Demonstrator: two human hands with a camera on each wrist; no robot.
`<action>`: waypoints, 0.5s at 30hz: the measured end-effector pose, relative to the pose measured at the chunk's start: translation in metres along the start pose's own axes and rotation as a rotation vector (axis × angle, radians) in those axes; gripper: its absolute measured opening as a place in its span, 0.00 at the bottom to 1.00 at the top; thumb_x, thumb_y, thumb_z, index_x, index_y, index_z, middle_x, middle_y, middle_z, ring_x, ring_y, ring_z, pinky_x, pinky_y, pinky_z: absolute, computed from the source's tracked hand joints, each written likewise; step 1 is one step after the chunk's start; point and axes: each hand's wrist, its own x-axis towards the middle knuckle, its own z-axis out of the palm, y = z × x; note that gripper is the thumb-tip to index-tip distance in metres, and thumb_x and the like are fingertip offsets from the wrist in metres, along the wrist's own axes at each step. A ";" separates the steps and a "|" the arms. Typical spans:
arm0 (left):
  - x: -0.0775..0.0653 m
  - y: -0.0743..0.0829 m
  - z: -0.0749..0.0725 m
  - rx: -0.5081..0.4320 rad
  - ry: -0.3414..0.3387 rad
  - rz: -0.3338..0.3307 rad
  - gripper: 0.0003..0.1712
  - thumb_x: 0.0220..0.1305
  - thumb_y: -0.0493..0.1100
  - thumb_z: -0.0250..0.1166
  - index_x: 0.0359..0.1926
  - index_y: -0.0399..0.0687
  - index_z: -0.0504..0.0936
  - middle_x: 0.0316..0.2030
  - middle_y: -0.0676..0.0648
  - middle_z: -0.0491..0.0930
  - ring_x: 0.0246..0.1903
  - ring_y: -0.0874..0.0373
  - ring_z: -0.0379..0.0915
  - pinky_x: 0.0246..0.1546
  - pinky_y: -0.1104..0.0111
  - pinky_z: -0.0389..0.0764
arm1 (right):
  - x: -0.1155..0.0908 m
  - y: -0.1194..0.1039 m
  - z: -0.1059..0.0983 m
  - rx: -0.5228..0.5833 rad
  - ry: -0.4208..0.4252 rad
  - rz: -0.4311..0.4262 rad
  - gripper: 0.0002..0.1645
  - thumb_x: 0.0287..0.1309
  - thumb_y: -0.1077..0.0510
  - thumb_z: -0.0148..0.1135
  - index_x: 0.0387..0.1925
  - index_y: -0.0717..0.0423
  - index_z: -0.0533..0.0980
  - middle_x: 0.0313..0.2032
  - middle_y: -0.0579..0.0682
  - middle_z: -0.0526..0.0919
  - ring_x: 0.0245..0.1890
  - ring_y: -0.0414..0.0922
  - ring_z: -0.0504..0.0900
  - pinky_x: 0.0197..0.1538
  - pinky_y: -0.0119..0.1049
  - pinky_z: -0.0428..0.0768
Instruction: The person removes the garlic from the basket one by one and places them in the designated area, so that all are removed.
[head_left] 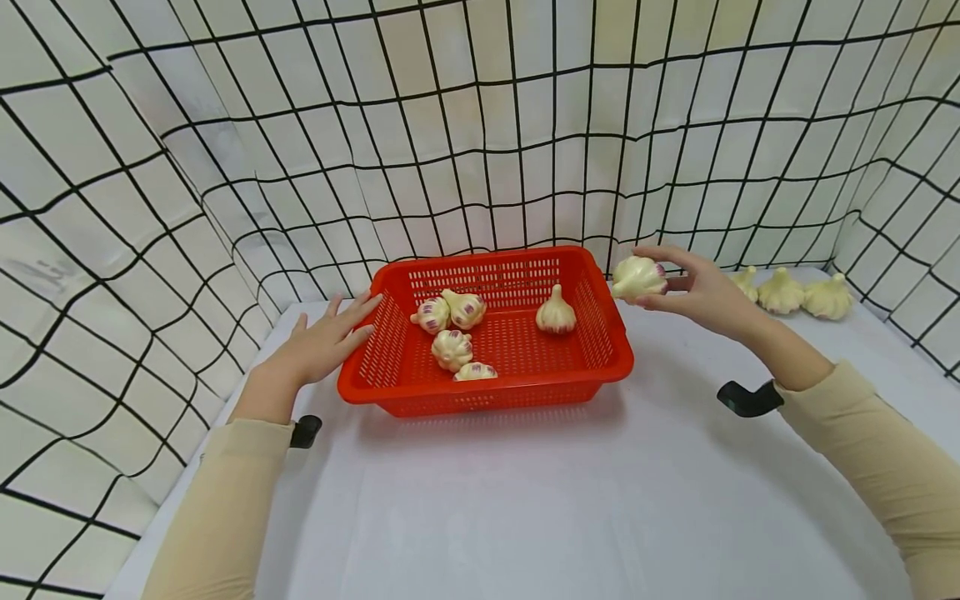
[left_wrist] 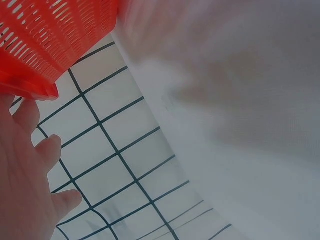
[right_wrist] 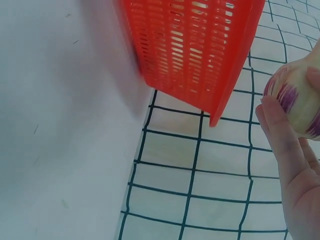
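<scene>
A red plastic basket (head_left: 487, 392) with slotted walls stands on the white table. Inside it, a garlic bulb (head_left: 556, 312) sits upright on the right, and several more garlic bulbs (head_left: 452, 350) lie grouped on the left. My left hand (head_left: 322, 342) rests its fingertips on the basket's left rim, fingers spread and fairly straight. Just beyond the right rim, my right hand (head_left: 701, 292) grips a garlic bulb (head_left: 639, 278) between thumb and fingers. Purple streaks mark that bulb (right_wrist: 295, 100) in the right wrist view.
Three garlic bulbs (head_left: 782, 292) stand in a row at the back right of the table (head_left: 480, 508), partly behind my right hand. A black grid on white walls (head_left: 480, 125) encloses the back and both sides. Small black devices (head_left: 750, 400) sit at both wrists.
</scene>
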 end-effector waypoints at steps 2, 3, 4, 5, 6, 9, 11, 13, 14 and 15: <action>0.000 0.000 0.000 0.001 -0.003 0.001 0.39 0.80 0.62 0.43 0.83 0.58 0.45 0.82 0.44 0.40 0.78 0.33 0.25 0.67 0.28 0.24 | -0.003 0.003 -0.003 0.002 0.011 0.034 0.40 0.66 0.59 0.69 0.76 0.51 0.64 0.69 0.53 0.69 0.54 0.46 0.83 0.48 0.30 0.82; 0.000 0.001 0.000 0.000 -0.004 0.003 0.39 0.80 0.62 0.43 0.83 0.58 0.45 0.82 0.44 0.40 0.78 0.33 0.25 0.67 0.28 0.24 | -0.005 0.005 -0.004 0.010 0.016 0.044 0.40 0.66 0.60 0.69 0.76 0.50 0.65 0.68 0.52 0.69 0.52 0.43 0.83 0.48 0.30 0.82; 0.000 0.001 0.000 -0.001 -0.005 0.003 0.39 0.80 0.62 0.43 0.83 0.58 0.45 0.82 0.44 0.39 0.78 0.33 0.24 0.67 0.28 0.24 | -0.006 0.007 -0.005 0.021 0.019 0.052 0.40 0.66 0.60 0.69 0.76 0.51 0.65 0.68 0.52 0.69 0.51 0.41 0.84 0.48 0.30 0.82; 0.000 0.001 0.000 -0.001 -0.007 0.003 0.39 0.80 0.62 0.43 0.83 0.58 0.45 0.82 0.44 0.39 0.78 0.33 0.24 0.67 0.28 0.24 | -0.007 0.010 -0.006 0.032 0.021 0.051 0.41 0.65 0.61 0.69 0.76 0.51 0.64 0.68 0.53 0.69 0.50 0.39 0.84 0.48 0.30 0.82; 0.000 0.001 0.000 -0.002 -0.007 0.003 0.39 0.80 0.62 0.43 0.83 0.58 0.45 0.82 0.44 0.39 0.78 0.33 0.24 0.67 0.29 0.24 | -0.008 0.012 -0.008 0.042 0.024 0.051 0.41 0.65 0.62 0.69 0.76 0.52 0.64 0.68 0.53 0.69 0.49 0.38 0.84 0.48 0.29 0.82; 0.000 0.001 0.000 0.000 -0.006 0.001 0.39 0.80 0.62 0.43 0.83 0.58 0.45 0.82 0.44 0.39 0.78 0.33 0.24 0.67 0.29 0.24 | -0.010 0.018 -0.011 0.066 0.040 0.039 0.41 0.64 0.64 0.70 0.75 0.55 0.64 0.68 0.53 0.68 0.46 0.36 0.85 0.48 0.29 0.83; 0.000 0.001 0.000 0.001 -0.006 0.000 0.39 0.80 0.62 0.42 0.83 0.59 0.45 0.82 0.44 0.39 0.78 0.33 0.24 0.67 0.29 0.24 | -0.012 0.021 -0.014 0.064 0.050 0.038 0.41 0.64 0.64 0.70 0.75 0.55 0.64 0.68 0.53 0.68 0.46 0.35 0.85 0.48 0.28 0.83; 0.000 0.000 0.000 0.001 -0.007 -0.001 0.39 0.80 0.62 0.42 0.83 0.59 0.45 0.82 0.44 0.39 0.78 0.33 0.24 0.67 0.29 0.24 | -0.014 0.023 -0.016 0.063 0.057 0.040 0.41 0.64 0.64 0.70 0.74 0.56 0.64 0.68 0.52 0.68 0.45 0.35 0.85 0.48 0.28 0.83; 0.000 0.000 0.000 0.001 -0.006 -0.002 0.39 0.80 0.62 0.42 0.83 0.59 0.45 0.82 0.44 0.39 0.78 0.34 0.24 0.67 0.29 0.24 | -0.015 0.024 -0.017 0.059 0.056 0.041 0.41 0.64 0.64 0.70 0.74 0.56 0.63 0.68 0.53 0.68 0.45 0.35 0.85 0.48 0.28 0.83; 0.000 0.000 0.000 0.000 -0.006 -0.001 0.39 0.80 0.62 0.42 0.83 0.59 0.45 0.82 0.44 0.39 0.78 0.34 0.24 0.67 0.29 0.24 | -0.017 0.025 -0.018 0.060 0.055 0.046 0.41 0.64 0.64 0.70 0.74 0.56 0.63 0.68 0.53 0.67 0.45 0.35 0.85 0.48 0.28 0.83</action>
